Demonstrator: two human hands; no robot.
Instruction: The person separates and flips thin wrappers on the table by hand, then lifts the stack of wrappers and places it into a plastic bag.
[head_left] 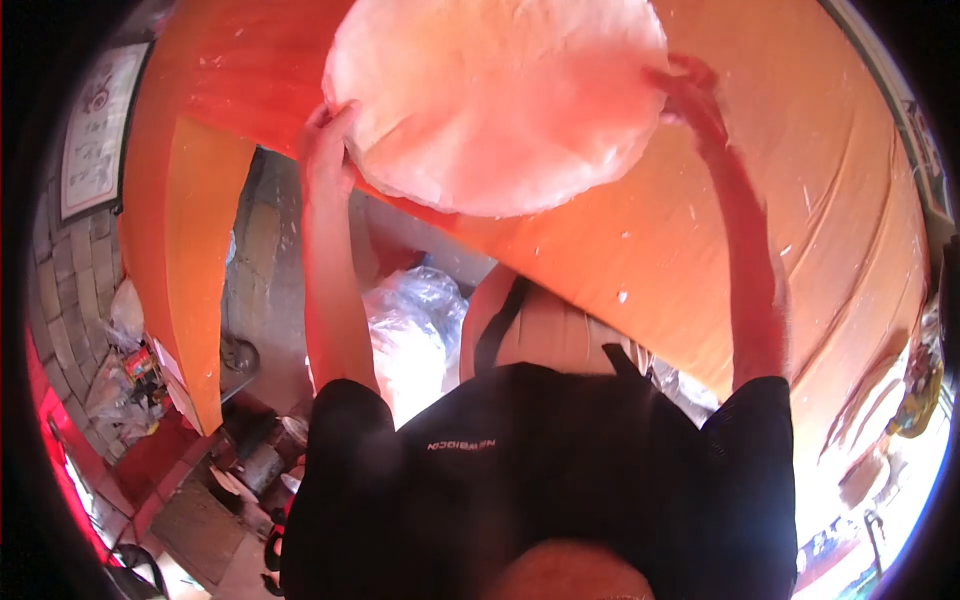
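A large, round, pale disc [490, 110], soft-looking and slightly dented, is held up in front of me over an orange cloth [690, 280]. Its surface looks white with a pink tint; I cannot tell whether it is a cushion or a piece of padding. At the disc's left edge, my left hand [332, 135] is closed, thumb on the near face and the other fingers mostly hidden behind. My right hand [692, 95] pinches the opposite edge, a little blurred. Small white bits [622, 297] lie scattered on the cloth.
Clear plastic wrapping [415, 320] is bunched below the cloth's edge, close to my body. A framed sheet [100, 130] hangs on the left. Plastic bags and clutter [130, 385] lie on the left floor. More items [915, 385] crowd the far right edge.
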